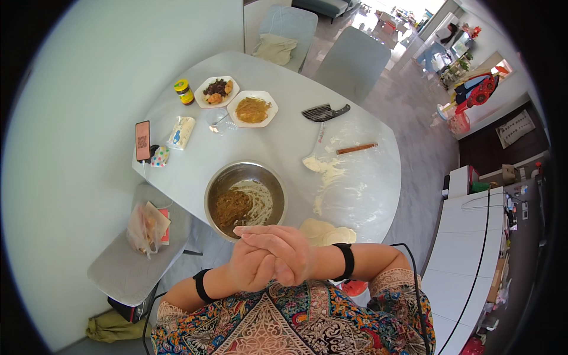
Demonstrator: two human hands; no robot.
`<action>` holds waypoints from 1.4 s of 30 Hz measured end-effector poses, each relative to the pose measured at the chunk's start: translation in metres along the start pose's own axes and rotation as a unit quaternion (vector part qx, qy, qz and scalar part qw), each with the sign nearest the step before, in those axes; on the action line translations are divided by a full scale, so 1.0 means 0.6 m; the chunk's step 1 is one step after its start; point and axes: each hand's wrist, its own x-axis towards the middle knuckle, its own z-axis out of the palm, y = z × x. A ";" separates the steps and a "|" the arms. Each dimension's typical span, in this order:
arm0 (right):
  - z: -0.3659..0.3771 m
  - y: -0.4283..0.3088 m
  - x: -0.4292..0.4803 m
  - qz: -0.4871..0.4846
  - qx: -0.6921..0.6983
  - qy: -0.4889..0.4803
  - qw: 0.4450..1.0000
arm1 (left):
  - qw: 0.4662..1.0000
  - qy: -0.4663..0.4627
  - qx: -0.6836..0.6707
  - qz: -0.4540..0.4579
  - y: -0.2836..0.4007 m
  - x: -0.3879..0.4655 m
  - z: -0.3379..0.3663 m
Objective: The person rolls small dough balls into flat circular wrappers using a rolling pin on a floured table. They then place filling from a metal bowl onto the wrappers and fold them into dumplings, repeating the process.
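My left hand and my right hand are pressed together close to my chest, the right one laid over the left. Whether something small lies between them is hidden. Just beyond them stands a steel mixing bowl with brown minced filling in its left part and pale smears beside it. Flat round dough wrappers overlap at the table's near edge, partly behind my right forearm. Farther right, a spoon with flour rests beside scattered flour, near a wooden rolling pin and a cleaver.
On the white table stand two plates of food, a yellow-lidded jar, a glass bowl, a tissue pack and a phone. A chair with a plastic bag is at left; chairs stand beyond.
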 end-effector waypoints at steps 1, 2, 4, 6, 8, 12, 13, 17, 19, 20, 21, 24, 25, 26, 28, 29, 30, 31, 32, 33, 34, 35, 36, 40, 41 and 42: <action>0.003 0.002 0.001 -0.010 -0.021 0.027 0.999 | 1.000 0.009 -0.005 0.007 -0.002 -0.001 0.002; 0.002 0.003 0.001 -0.004 -0.018 0.013 1.000 | 1.000 0.007 0.012 0.005 -0.005 -0.002 0.004; -0.001 0.009 0.002 -0.027 -0.092 0.028 0.995 | 0.999 0.005 0.047 0.002 -0.014 -0.004 0.002; -0.010 0.018 0.003 -0.009 -0.083 0.016 0.996 | 0.999 -0.024 0.017 -0.022 -0.027 -0.006 -0.001; -0.023 0.033 0.004 0.104 0.017 -0.050 0.993 | 0.988 -0.056 -0.056 -0.132 -0.040 -0.010 -0.007; -0.041 0.069 -0.001 0.238 0.119 -0.061 0.962 | 0.877 -0.049 -0.287 -0.381 -0.072 -0.013 -0.011; -0.041 0.076 -0.004 0.207 0.052 -0.043 0.976 | 0.842 -0.032 -0.353 -0.406 -0.080 -0.012 -0.008; -0.050 0.083 -0.025 0.241 -0.030 0.021 0.970 | 0.807 -0.024 -0.393 -0.440 -0.097 -0.014 -0.027; -0.056 0.078 -0.035 0.268 -0.052 0.056 0.960 | 0.826 -0.002 -0.366 -0.429 -0.095 -0.016 -0.029; -0.056 0.075 -0.039 0.292 -0.047 0.029 0.955 | 0.827 -0.004 -0.356 -0.435 -0.094 -0.016 -0.034; -0.057 0.071 -0.043 0.301 -0.045 0.025 0.952 | 0.836 -0.007 -0.327 -0.441 -0.093 -0.017 -0.034; -0.051 0.063 -0.046 0.302 -0.040 0.038 0.952 | 0.859 -0.003 -0.275 -0.431 -0.090 -0.017 -0.028; -0.046 0.062 -0.046 0.306 -0.040 0.031 0.951 | 0.865 0.002 -0.258 -0.430 -0.090 -0.017 -0.025; -0.043 0.060 -0.045 0.294 -0.045 0.050 0.953 | 0.867 0.010 -0.240 -0.437 -0.090 -0.018 -0.022; -0.036 0.060 -0.045 0.293 -0.059 0.055 0.953 | 0.885 0.017 -0.203 -0.420 -0.091 -0.020 -0.018; -0.033 0.060 -0.045 0.286 -0.063 0.057 0.955 | 0.885 0.021 -0.189 -0.426 -0.092 -0.022 -0.016; -0.032 0.061 -0.045 0.283 -0.068 0.060 0.955 | 0.896 0.014 -0.169 -0.411 -0.092 -0.023 -0.015; -0.031 0.062 -0.046 0.281 -0.073 0.062 0.955 | 0.901 0.008 -0.154 -0.405 -0.093 -0.024 -0.015; -0.031 0.063 -0.047 0.276 -0.074 0.058 0.957 | 0.903 0.005 -0.145 -0.404 -0.094 -0.025 -0.014; -0.032 0.064 -0.049 0.270 -0.075 0.053 0.958 | 0.907 0.000 -0.139 -0.398 -0.094 -0.026 -0.013; -0.031 0.065 -0.050 0.265 -0.076 0.049 0.960 | 0.908 -0.002 -0.139 -0.396 -0.095 -0.026 -0.012; -0.032 0.066 -0.051 0.261 -0.076 0.049 0.961 | 0.906 -0.001 -0.148 -0.395 -0.095 -0.026 -0.011; -0.032 0.067 -0.052 0.258 -0.075 0.048 0.962 | 0.911 -0.004 -0.138 -0.389 -0.096 -0.026 -0.010; -0.031 0.066 -0.055 0.236 -0.090 0.043 0.967 | 0.907 -0.011 -0.150 -0.394 -0.098 -0.027 -0.006; -0.030 0.065 -0.056 0.225 -0.093 0.043 0.969 | 0.899 -0.010 -0.166 -0.405 -0.098 -0.028 -0.006; -0.030 0.065 -0.057 0.222 -0.096 0.042 0.969 | 0.906 -0.014 -0.153 -0.394 -0.099 -0.028 -0.005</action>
